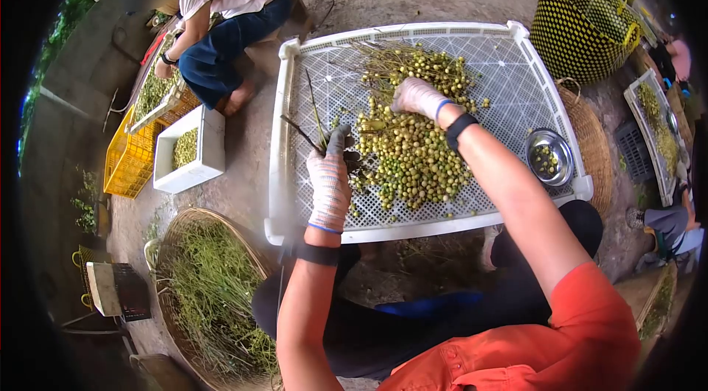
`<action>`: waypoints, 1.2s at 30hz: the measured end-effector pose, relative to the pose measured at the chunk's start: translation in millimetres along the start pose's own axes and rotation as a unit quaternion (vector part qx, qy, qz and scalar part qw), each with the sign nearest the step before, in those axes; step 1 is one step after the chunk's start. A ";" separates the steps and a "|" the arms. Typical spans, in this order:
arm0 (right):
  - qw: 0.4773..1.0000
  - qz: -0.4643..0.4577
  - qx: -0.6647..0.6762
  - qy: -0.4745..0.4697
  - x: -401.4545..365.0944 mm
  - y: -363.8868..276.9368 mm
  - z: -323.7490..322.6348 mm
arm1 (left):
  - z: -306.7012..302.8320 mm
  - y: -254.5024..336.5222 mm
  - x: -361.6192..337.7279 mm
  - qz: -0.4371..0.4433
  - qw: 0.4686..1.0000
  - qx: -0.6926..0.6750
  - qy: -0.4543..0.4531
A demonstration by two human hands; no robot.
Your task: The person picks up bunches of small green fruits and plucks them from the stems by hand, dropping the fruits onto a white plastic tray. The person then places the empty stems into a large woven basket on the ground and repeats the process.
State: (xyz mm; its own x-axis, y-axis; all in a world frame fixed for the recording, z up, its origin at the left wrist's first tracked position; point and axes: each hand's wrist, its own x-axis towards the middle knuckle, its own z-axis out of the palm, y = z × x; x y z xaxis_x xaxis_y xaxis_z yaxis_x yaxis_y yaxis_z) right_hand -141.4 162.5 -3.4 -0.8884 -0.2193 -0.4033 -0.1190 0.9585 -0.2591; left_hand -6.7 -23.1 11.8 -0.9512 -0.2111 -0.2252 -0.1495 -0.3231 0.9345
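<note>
My left hand (330, 177), in a striped knit glove with dark fingertips, is closed around a few thin bare twigs (316, 103) that stick up and to the left. My right hand (419, 97), also gloved, reaches into the heap of small round yellow-green fruits (420, 151). Its fingers are curled down and what they grip is hidden. Fruit-bearing stems (376, 66) lie just beyond it. Everything rests on a white perforated plastic tray (310, 59) with a raised rim. A metal bowl (549, 157) holding a few fruits sits at the tray's right.
A round basket of green stems (214, 288) stands at lower left. Beyond are a white box (193, 151), a yellow crate (127, 162) and a seated person (221, 15) working at another tray. A black-and-yellow woven bag (579, 29) and flat wicker basket (590, 133) are at right.
</note>
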 end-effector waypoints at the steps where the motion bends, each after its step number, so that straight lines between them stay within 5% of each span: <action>1: 0.997 -0.030 0.060 0.047 -1.7 16.9 1.8 | 0.1 -1.0 1.7 -0.003 1.000 -0.007 0.001; 8: 0.980 -0.098 0.097 0.140 -89.1 28.2 -21.2 | 6.0 -18.0 2.1 -0.009 0.999 0.004 -0.030; 12: 0.934 -0.258 0.029 0.246 -108.7 20.7 -6.7 | 21.7 -22.8 1.0 -0.059 0.989 -0.040 -0.130; 16: 0.936 -0.281 -0.015 0.209 -125.1 4.3 14.6 | 32.1 -34.3 2.9 -0.107 0.970 -0.065 -0.208; 20: 0.929 -0.301 -0.069 0.204 -120.1 4.3 60.4 | 27.5 -47.3 13.6 -0.125 0.970 0.066 -0.199; 21: 0.924 -0.318 -0.033 0.209 -127.0 3.7 63.6 | 32.0 -50.1 9.0 -0.102 0.983 0.088 -0.128; 22: 0.954 -0.245 -0.002 0.172 -132.9 4.3 65.5 | 32.4 -50.0 7.6 -0.088 0.989 0.080 -0.092; 24: 0.965 -0.243 0.083 0.054 -129.0 21.5 34.5 | 21.3 -51.8 8.2 -0.090 0.993 0.061 -0.053; 26: 0.953 -0.168 0.148 0.203 -103.4 48.6 25.2 | 9.6 -56.4 9.2 -0.096 0.995 0.022 0.002; 28: 0.938 -0.145 -0.102 0.298 -106.8 50.0 4.0 | -2.2 -53.4 7.5 -0.117 0.993 0.031 0.005; 29: 0.938 -0.144 -0.101 0.299 -108.2 42.0 1.1 | -4.0 -53.5 5.2 -0.117 0.993 0.031 0.005; 31: 0.954 -0.147 -0.233 0.117 -106.5 23.3 1.9 | -3.9 -51.1 1.9 -0.096 0.995 -0.009 0.041; 32: 0.937 -0.164 -0.283 0.124 -91.4 24.8 19.7 | -4.2 -50.9 3.5 -0.095 0.995 -0.009 0.042; 36: 0.933 -0.219 -0.242 0.150 -67.5 16.8 36.9 | -5.6 -44.0 0.1 -0.084 0.994 -0.033 0.057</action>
State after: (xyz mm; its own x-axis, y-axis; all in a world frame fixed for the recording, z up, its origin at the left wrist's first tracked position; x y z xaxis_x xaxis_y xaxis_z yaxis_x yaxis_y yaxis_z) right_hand -67.0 186.6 -12.9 -0.7828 -0.6184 -0.0694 -0.6221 0.7747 0.1134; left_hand 1.3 -14.0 -30.9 -0.8766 -0.2517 -0.4102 -0.2823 -0.4214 0.8618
